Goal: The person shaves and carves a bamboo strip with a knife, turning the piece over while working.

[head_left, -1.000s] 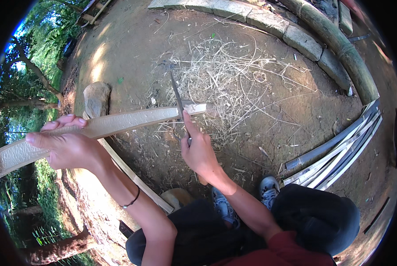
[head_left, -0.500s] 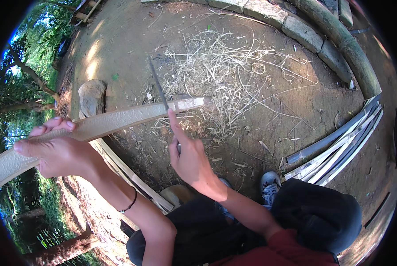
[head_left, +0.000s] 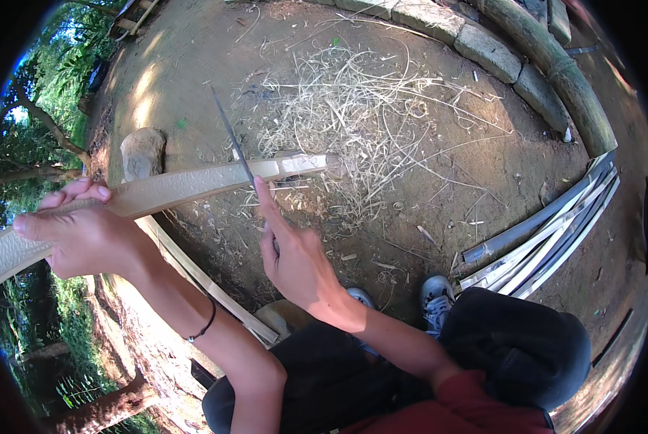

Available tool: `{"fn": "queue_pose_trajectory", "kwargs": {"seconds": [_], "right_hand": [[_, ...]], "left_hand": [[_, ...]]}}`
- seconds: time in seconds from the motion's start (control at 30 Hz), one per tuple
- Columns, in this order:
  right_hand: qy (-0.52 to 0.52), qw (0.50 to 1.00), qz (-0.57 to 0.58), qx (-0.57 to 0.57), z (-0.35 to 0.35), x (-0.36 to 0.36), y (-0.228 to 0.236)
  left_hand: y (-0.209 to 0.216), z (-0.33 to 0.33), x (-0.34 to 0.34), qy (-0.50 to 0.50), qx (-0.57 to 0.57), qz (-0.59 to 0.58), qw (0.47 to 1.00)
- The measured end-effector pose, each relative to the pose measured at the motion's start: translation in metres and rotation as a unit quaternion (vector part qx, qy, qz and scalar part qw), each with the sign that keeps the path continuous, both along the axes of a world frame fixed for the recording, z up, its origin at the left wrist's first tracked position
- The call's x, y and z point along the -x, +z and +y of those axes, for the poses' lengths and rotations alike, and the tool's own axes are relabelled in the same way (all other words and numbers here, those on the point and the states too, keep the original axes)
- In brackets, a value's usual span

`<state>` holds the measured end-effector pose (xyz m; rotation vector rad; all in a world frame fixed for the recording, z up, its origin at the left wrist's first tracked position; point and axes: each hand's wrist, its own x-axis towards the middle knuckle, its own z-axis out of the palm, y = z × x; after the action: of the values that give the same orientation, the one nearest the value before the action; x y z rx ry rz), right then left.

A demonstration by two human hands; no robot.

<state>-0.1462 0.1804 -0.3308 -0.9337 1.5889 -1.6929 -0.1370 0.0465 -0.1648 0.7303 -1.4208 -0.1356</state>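
Note:
A long, pale split-bamboo strip (head_left: 183, 189) slants from the left edge toward the middle, its inner face up. My left hand (head_left: 85, 235) is wrapped round it near the left end. In my right hand (head_left: 298, 264) is a knife (head_left: 231, 134), its narrow dark blade lying across the strip and pointing up and left. The index finger stretches along the back of the blade; the handle is hidden in the fist. Right of the blade the strip's surface is whiter, and its far tip rests on or just above a dark block (head_left: 288, 154).
A pile of curly bamboo shavings (head_left: 360, 119) covers the ground ahead. Split bamboo strips (head_left: 548, 228) lie bundled at the right, others (head_left: 208, 282) beside my left leg. A stone (head_left: 143, 153) stands at the left. Bricks (head_left: 489, 54) and a thick bamboo pole (head_left: 555, 61) edge the ground.
The knife and my right hand have moved left along the bamboo strip, and the blade tilts further left. My left hand keeps its grip, shifted slightly up and left in the picture.

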Motion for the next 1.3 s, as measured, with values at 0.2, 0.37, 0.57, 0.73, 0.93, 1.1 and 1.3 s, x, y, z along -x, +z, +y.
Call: {"fn": "queue_pose_trajectory", "kwargs": {"seconds": [0.2, 0.37, 0.57, 0.73, 0.93, 1.1, 1.3], "right_hand": [[-0.018, 0.986, 0.044, -0.157, -0.003, -0.008, -0.083], [-0.020, 0.996, 0.011, -0.088, -0.004, 0.005, -0.049], [-0.016, 0.999, 0.034, -0.004, 0.004, 0.003, -0.013], [-0.005, 0.981, 0.071, -0.183, 0.007, 0.009, -0.097], [-0.010, 0.993, -0.054, -0.104, 0.005, 0.020, -0.031], [-0.003, 0.999, 0.011, -0.030, 0.007, 0.014, -0.011], [-0.034, 0.987, 0.046, -0.151, 0.001, 0.007, -0.116]], "left_hand": [[0.001, -0.005, -0.004, -0.031, -0.013, 0.018, 0.999], [0.000, -0.008, 0.001, -0.011, -0.045, 0.079, 0.996], [0.007, -0.003, 0.009, -0.046, -0.020, 0.087, 0.995], [0.009, 0.009, 0.022, -0.041, -0.051, 0.098, 0.993], [0.005, 0.004, 0.021, -0.029, -0.055, 0.109, 0.992], [0.003, 0.006, 0.020, -0.046, -0.028, 0.075, 0.996], [0.008, -0.004, 0.015, -0.021, -0.052, 0.120, 0.991]]}}
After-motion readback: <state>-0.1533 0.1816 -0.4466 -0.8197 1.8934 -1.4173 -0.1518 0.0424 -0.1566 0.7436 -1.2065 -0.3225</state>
